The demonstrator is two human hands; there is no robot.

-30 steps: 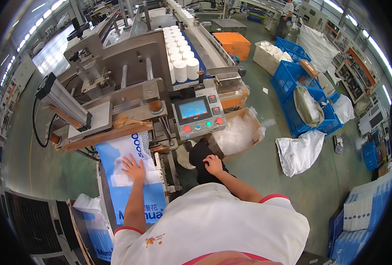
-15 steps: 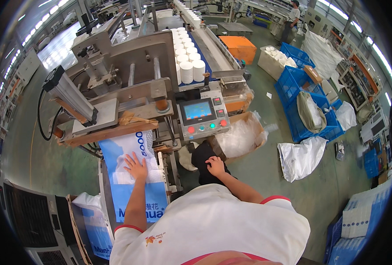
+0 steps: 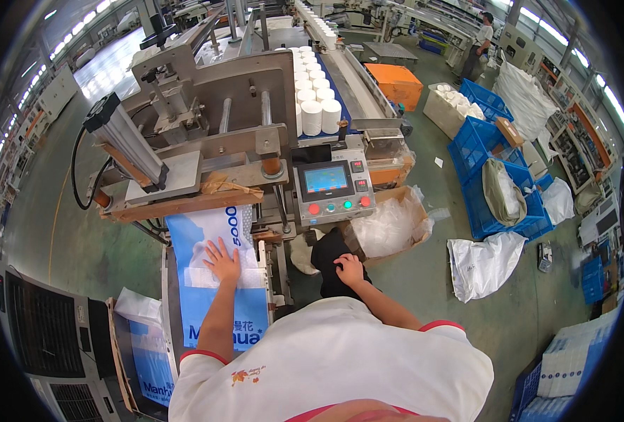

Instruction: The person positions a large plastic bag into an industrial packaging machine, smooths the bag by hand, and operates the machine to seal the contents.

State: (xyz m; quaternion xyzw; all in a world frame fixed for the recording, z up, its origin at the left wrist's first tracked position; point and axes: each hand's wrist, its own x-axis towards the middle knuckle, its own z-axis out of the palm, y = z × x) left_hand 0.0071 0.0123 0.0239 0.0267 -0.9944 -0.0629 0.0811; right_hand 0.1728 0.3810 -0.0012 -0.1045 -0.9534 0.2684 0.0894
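Observation:
My left hand [image 3: 222, 263] lies flat, fingers spread, on a blue and white printed plastic package [image 3: 198, 281]. The package's far end runs under the wooden-edged bar [image 3: 185, 205] of a metal press machine [image 3: 236, 119]. My right hand [image 3: 350, 270] rests on my black-clothed knee, fingers loosely bent and apart, holding nothing. Just beyond that knee stands a control panel [image 3: 334, 184] with a small lit screen and coloured buttons.
White rolls [image 3: 312, 116] stand in rows on a conveyor behind the panel. A carton of clear plastic film [image 3: 389, 228] sits right of my knee. Blue crates [image 3: 477, 179] and a white sack [image 3: 484, 264] lie farther right. At left, a box [image 3: 120, 352] holds similar packages.
The whole view has shifted slightly, with the machine now a little lower and farther right. My left hand stays flat on the package, and my right hand stays on my knee.

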